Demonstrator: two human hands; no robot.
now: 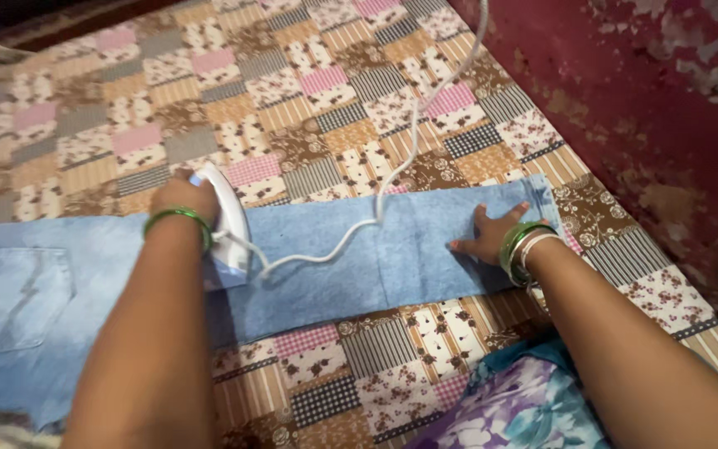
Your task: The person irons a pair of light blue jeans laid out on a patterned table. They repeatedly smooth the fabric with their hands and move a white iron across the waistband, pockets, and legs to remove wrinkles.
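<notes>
**Hands on the iron and the jeans**

Your left hand (183,198) is wrapped around the handle of the iron (228,229), fingers closed on it, with a green bangle (179,219) at the wrist. That iron is white and sits on the jeans (309,258), left of the middle of the scene, over the upper part of a leg.

Your right hand (490,234) lies flat on the jeans near the hem at the right end, fingers spread apart and gripping nothing. Green and white bangles (523,248) ring that wrist.

Those jeans are pale blue and stretch from the left edge across to the right, with a back pocket (12,299) showing near the left side. From the iron a white cord (392,170) snakes right over the denim, then climbs to the far edge of the view.

Under the jeans you have a patchwork cover (326,125) of brown, pink, striped and checked squares. Near you, at the bottom right, lies a floral cloth (517,407) in purple and teal. Along the far right runs a worn dark red wall (650,91).
</notes>
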